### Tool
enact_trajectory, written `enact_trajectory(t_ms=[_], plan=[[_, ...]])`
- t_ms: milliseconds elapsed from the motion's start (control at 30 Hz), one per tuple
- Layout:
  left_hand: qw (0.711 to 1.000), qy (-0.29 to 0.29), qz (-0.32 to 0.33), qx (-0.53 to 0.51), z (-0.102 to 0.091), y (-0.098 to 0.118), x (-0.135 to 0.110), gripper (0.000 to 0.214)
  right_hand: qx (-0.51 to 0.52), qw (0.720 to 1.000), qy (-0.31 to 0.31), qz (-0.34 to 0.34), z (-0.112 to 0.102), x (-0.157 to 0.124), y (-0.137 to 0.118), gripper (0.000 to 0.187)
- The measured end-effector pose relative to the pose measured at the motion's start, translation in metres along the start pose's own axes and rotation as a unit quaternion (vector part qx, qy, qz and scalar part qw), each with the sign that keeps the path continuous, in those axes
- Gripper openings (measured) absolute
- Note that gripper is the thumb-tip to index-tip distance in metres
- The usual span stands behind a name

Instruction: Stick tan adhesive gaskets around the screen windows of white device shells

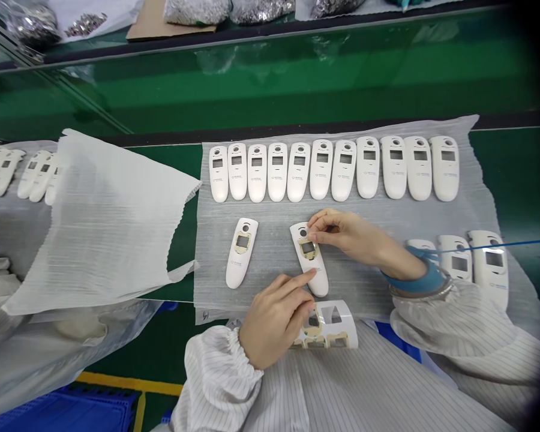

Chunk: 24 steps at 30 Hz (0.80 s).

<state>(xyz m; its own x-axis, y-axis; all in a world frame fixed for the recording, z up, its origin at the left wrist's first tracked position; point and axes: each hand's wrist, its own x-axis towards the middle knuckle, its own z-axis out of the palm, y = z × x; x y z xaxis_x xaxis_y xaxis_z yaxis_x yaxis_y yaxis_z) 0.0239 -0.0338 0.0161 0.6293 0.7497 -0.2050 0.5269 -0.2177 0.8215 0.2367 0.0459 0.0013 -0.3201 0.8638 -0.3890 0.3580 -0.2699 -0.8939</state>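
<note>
Apparently our right hand (348,235) comes in from the side, its grip pinching thumb against fingertips at the upper end of a white plastic casing (317,281), probably to steady it on the foam sheet (270,288). Our left hand (273,321) lies nearer us, its grip loosely spread, with the index fingertip (312,274) touching the casing's lower half. That casing sits tilted, just right of a second casing (242,255); both show gold-edged display windows. A die-cut film sheet (337,315) lies under the left hand's reach, probably placed for easy access. A row of casings (321,168) lines the foam beyond, clear of our hands, while a blue wrist strap (425,277) trails across more casings (459,261) at right.
</note>
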Motion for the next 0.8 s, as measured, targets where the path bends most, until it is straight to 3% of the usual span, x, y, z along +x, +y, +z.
enact_trajectory(t_ms=[800], plan=[[1.0, -0.001, 0.01, 0.013, 0.0009, -0.0009, 0.0016, 0.021, -0.006, 1.0, 0.005, 0.011, 0.0, 0.0016, -0.0027, 0.027]])
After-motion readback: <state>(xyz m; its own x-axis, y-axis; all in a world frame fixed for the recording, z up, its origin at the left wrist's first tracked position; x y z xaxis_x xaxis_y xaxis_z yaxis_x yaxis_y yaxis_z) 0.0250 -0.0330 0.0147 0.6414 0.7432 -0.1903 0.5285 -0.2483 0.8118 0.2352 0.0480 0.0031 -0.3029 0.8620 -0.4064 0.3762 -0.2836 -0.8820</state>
